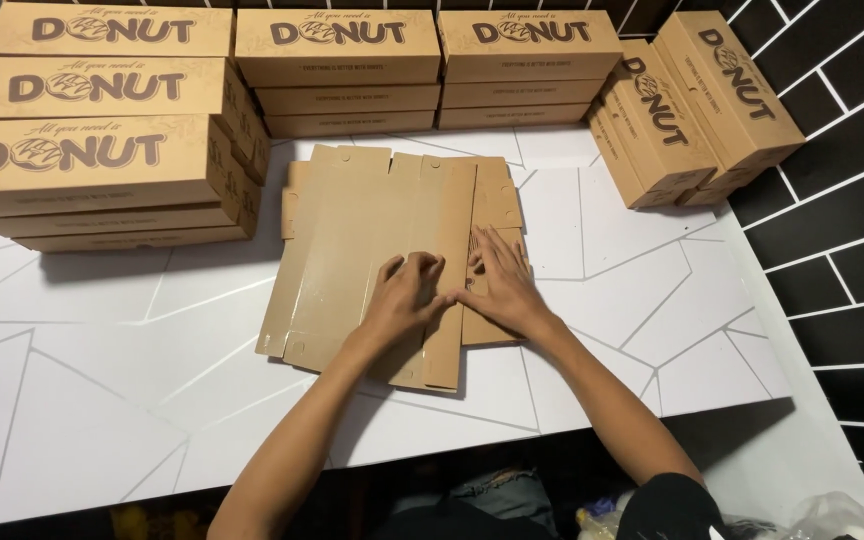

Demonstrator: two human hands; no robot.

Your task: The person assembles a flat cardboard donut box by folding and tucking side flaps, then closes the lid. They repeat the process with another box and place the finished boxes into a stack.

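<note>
Your flat brown cardboard box sheet [372,250] lies in the middle of the white surface [102,400], right in front of you, so both hands can reach it. Your left hand [402,300] has its fingers curled, pushing down on a folded side strip, so its grip is pressed on the card and not pinching it. Your right hand [502,285] lies flat with fingers spread, holding the sheet down so it does not slide. The hands touch at the fold line. Finished boxes sit in stacks on the left [92,150], along the back [432,70], and on the right [692,100], out of your way.
</note>
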